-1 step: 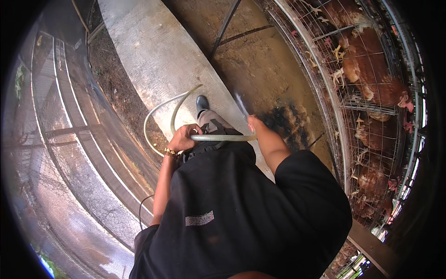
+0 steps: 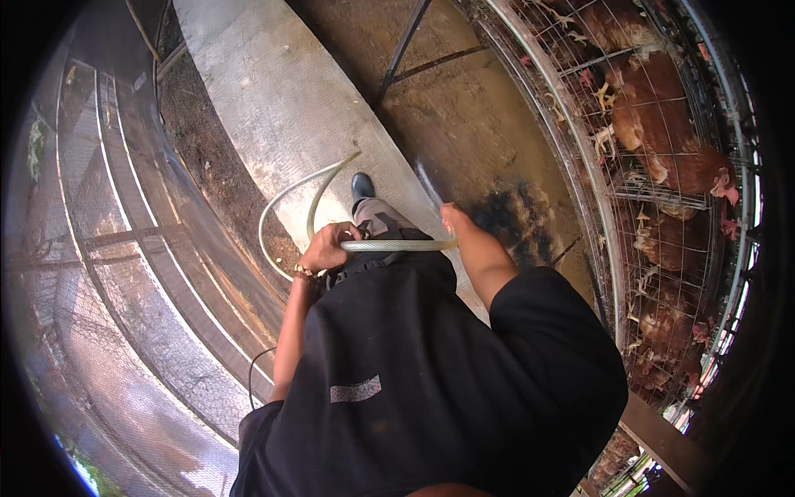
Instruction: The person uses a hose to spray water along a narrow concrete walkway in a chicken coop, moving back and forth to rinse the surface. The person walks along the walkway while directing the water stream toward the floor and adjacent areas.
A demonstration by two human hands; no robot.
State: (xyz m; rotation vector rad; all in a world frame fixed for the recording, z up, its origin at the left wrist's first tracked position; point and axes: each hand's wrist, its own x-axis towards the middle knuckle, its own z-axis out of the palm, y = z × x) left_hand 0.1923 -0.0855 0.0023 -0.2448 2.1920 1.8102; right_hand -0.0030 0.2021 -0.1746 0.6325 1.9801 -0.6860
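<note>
A pale, clear braided hose runs across my front at waist height. My left hand is closed around it, and beyond this hand the hose loops forward over the path and back. My right hand is closed at the far right, seen mostly from behind, gripping the hose's outlet end. My forearm hides part of the hose there. A whitish jet of water leaves that hand, pointing forward and left over the path's right edge.
A concrete path runs ahead under my dark boot. To its right lies wet brown ground with a blackish patch, crossed by dark metal bars. Wire cages with brown hens line the right. Wire netting stands at left.
</note>
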